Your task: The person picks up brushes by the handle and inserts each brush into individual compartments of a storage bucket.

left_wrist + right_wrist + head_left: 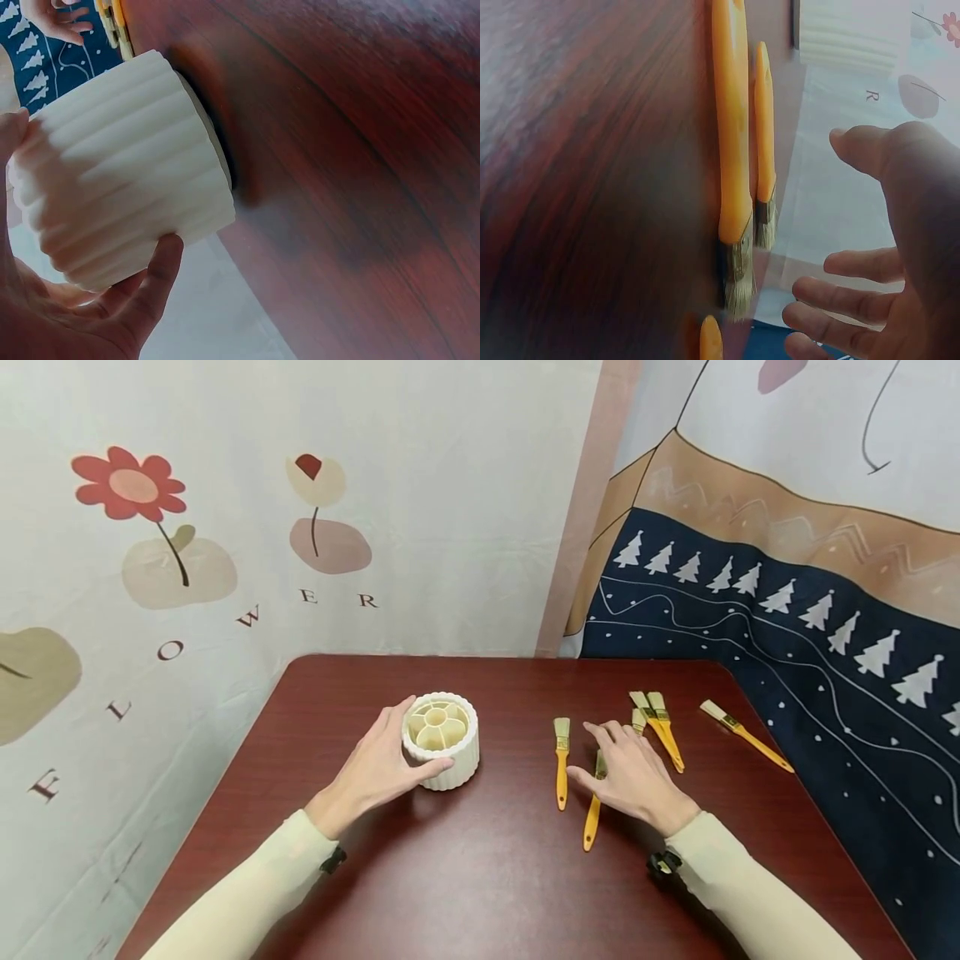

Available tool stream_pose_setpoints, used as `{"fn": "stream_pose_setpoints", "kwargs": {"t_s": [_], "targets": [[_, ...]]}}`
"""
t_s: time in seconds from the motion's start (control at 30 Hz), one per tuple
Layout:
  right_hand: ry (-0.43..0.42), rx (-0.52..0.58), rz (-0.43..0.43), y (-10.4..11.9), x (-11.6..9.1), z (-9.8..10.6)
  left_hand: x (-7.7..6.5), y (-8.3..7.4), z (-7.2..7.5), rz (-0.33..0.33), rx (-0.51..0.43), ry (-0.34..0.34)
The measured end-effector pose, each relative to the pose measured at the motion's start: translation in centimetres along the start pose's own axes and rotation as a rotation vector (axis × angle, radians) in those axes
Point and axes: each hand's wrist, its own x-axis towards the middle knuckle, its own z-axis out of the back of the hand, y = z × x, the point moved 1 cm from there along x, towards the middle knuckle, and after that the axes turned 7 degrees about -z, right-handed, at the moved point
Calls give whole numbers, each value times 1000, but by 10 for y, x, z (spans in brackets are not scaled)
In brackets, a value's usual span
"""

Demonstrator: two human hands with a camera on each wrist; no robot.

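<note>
A round, cream-white ribbed pen holder (463,767) stands on the table, its inside divided into petal-shaped compartments around a central ring. My left hand (375,760) grips it from the left, thumb across the front and fingers around the far side; the left wrist view shows the fingertips (171,244) on the ribbed wall. My right hand (637,777) hovers with spread fingers over a yellow-handled paintbrush (592,822), partly hiding it. Nothing lies between those fingers in the right wrist view, where the same paintbrush (733,127) is below. Another paintbrush (562,768) lies just left of this hand.
Behind the right hand lie two crossed paintbrushes (663,731) and the bristles of another brush (638,720). One more paintbrush (746,737) lies near the right edge of the dark red table (480,877). Printed cloths (465,510) hang behind the table and along its right side.
</note>
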Motion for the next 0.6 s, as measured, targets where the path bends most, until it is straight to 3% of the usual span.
{"fn": "stream_pose_setpoints", "kwargs": {"t_s": [0.6], "targets": [[28, 26, -41, 12, 17, -11, 5, -23, -14, -45, -25, 22]]}}
